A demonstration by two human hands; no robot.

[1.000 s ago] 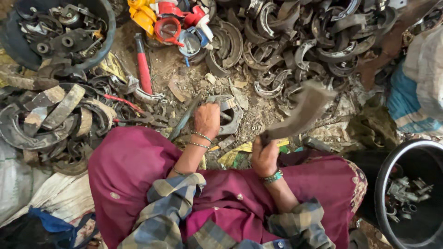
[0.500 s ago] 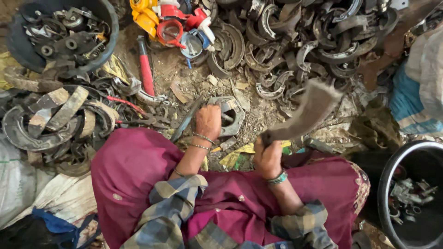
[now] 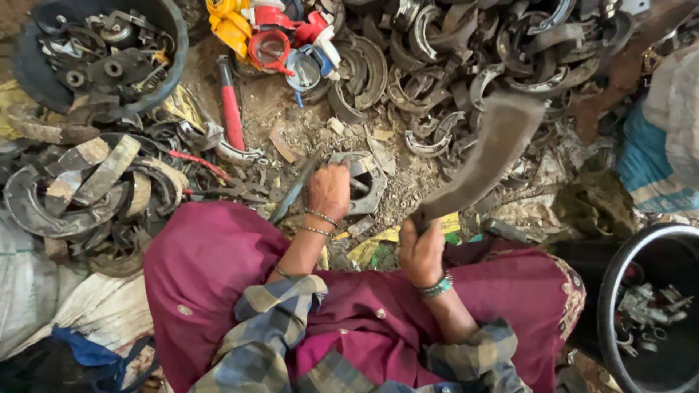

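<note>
Far left, a dark round tub point(image 3: 29, 69) of small metal parts is seen, and below it a heap of curved brake shoes point(image 3: 80, 185) is spread on the ground. A red-handled tool point(image 3: 231, 109) lies in the dirt just beyond, with yellow and red plastic pieces point(image 3: 255, 29) at the top edge.

Now the middle: the left hand point(image 3: 329, 191) is pressed down, fingers curled, on a grey metal part point(image 3: 364, 182) that rests on the littered ground in front of the knees. The part is pinned rather than lifted, and a thin dark rod point(image 3: 295, 193) lies just beside the hand; whether the rod is touched cannot be told.

To the right, the right hand point(image 3: 422, 251) is closed tight around the handle of a broad, worn cleaver-like blade point(image 3: 488, 156), which is raised and tilted up and away, well clear of the pinned part. By the look of it, a chopping or prying stroke is being set up: the piece is steadied and the blade is cocked.

A stroke from here would call for the blade to be brought down onto the part, clear of the holding fingers, which lie close to the likely line.

Behind, more brake shoes point(image 3: 451, 58) are piled, and at far right a black bucket point(image 3: 619, 291) of small fittings is stood.
</note>
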